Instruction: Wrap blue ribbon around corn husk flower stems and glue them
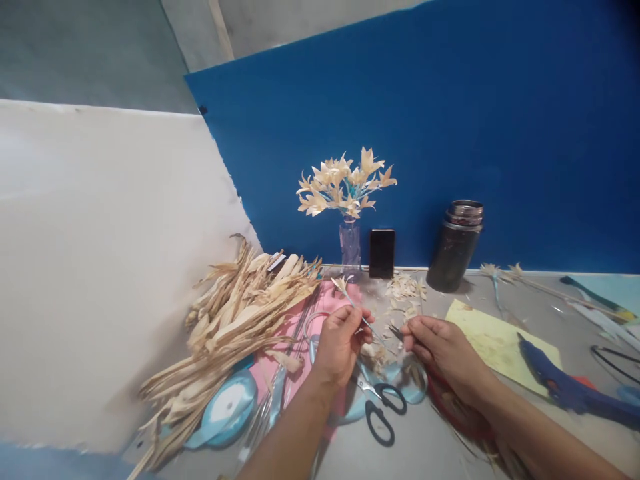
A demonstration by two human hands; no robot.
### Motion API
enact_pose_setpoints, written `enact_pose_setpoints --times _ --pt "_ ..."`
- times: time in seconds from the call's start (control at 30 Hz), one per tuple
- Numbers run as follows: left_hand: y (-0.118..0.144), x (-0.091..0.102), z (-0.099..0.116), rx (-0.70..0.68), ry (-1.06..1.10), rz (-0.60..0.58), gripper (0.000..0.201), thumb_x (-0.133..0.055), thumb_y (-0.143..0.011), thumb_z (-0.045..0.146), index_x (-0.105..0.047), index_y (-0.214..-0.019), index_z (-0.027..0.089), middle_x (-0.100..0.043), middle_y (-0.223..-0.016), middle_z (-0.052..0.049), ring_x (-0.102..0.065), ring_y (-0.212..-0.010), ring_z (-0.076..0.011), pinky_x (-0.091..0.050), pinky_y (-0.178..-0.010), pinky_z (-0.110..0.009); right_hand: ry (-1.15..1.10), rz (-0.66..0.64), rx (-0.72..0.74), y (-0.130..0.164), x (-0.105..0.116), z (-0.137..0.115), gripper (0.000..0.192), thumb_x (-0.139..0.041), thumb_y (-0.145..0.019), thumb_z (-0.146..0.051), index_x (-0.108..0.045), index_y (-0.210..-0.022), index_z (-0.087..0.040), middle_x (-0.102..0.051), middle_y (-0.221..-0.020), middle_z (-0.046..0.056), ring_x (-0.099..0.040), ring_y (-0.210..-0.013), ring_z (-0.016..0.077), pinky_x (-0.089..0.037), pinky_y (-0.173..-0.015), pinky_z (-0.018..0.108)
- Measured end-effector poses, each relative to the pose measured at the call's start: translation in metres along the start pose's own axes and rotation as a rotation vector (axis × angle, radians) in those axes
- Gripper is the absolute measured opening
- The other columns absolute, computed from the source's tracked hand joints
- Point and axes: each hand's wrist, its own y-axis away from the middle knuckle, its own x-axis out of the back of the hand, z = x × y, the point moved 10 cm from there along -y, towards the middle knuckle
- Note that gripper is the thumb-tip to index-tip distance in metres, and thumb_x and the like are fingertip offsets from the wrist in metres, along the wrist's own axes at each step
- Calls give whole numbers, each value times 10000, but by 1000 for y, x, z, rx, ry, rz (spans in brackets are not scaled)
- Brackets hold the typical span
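My left hand (340,341) is closed around a thin wire stem (369,325) that carries a small husk flower (342,285) at its far end. My right hand (440,348) pinches the other end of that stem near a dark tip. Both hands hover over a scatter of cut husk petals (406,291) and black-handled scissors (381,407) lying on the grey table (430,447).
A heap of dried corn husks (235,313) lies at left over pink paper, with a light-blue ribbon spool (227,408) beside it. At the back stand a vase of husk flowers (346,187), a phone (382,253) and a dark jar (456,245). A blue glue gun (560,383) rests on yellow paper at right.
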Motion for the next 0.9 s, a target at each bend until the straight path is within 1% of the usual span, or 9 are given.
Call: enact_pose_setpoints --times 0.1,0.23,0.33,0.4,0.53,0.63,0.73,0.83,0.9 --pt "3 2 12 -114 -198 49 297 -783 -756 441 -733 -782 150 -661 -787 -62 -544 -606 -122 -425 -592 -246 105 -23 1 1 -2 -4 435 -663 -795 -555 -667 -595 -168 -448 -444 -42 -292 -449 90 -259 -466 248" --pt "18 -7 42 -400 -537 89 198 -718 -830 378 -757 -778 192 -654 -766 -58 -537 -691 -172 -413 -663 -265 169 -11 51 4 0 -12 371 -752 -699 -467 -558 -529 -200 -545 -484 -26 -370 -482 105 -292 -486 247" --pt "30 -16 53 -537 -685 78 204 -675 -866 333 -720 -705 216 -627 -749 -50 -513 -723 -195 -402 -715 -279 193 -34 63 3 -1 -10 486 -623 -795 -556 -445 -486 -226 -429 -406 -53 -352 -432 108 -310 -476 255" --pt "34 -20 54 -572 -726 55 223 -639 -888 322 -701 -699 221 -637 -783 -61 -522 -758 -211 -403 -742 -287 261 -76 94 2 -6 -9 491 -527 -859 -555 -478 -504 -221 -454 -432 -40 -401 -447 123 -344 -494 261" --pt "36 -21 50 -564 -682 28 209 -626 -895 343 -730 -762 220 -646 -818 -73 -555 -798 -229 -410 -758 -288 414 -74 242 2 -12 -13 208 -612 -809 -406 -659 -785 -205 -656 -695 9 -588 -656 191 -440 -608 278" --pt "33 -18 43 -495 -631 29 191 -667 -867 378 -773 -844 221 -671 -847 -83 -563 -773 -225 -420 -763 -293 495 -66 302 4 -15 -12 265 -614 -821 -353 -681 -1039 -218 -715 -864 43 -641 -775 224 -475 -706 313" --pt "30 -19 34 -425 -626 15 220 -653 -876 391 -787 -884 216 -680 -825 -80 -551 -722 -206 -431 -736 -294 612 -70 360 9 -19 -17 157 -586 -861 -336 -689 -899 -223 -702 -815 43 -633 -751 220 -457 -706 316" --pt "28 -21 31 -389 -571 9 224 -665 -865 383 -780 -823 196 -674 -794 -71 -547 -697 -185 -436 -686 -275 664 -66 382 12 -20 -25 178 -565 -878 -307 -641 -741 -223 -661 -735 21 -600 -689 195 -426 -661 295" --pt "28 -24 31 -360 -534 4 210 -682 -847 369 -767 -795 183 -675 -792 -68 -553 -695 -174 -441 -670 -263 643 -70 388 13 -20 -30 170 -571 -868 -291 -631 -723 -224 -641 -719 10 -585 -683 187 -416 -658 288"
